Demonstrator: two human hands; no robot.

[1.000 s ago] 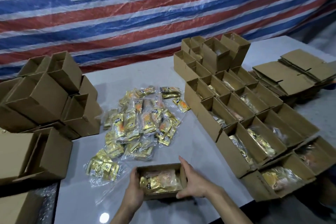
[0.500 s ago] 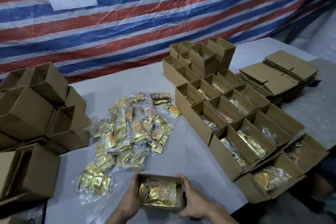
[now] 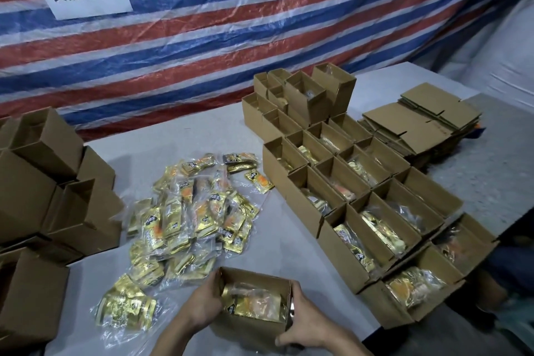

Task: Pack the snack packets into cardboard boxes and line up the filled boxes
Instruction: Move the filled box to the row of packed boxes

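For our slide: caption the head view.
Left hand and right hand hold a filled box beside loose packets.

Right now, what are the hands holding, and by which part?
Both hold the filled cardboard box: left hand on its left end, right hand around its right end.

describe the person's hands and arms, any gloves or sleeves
The left hand and the right hand are both bare, with no gloves. The forearms are uncovered as far as the head view shows them. No sleeve, watch or wristband is in view.
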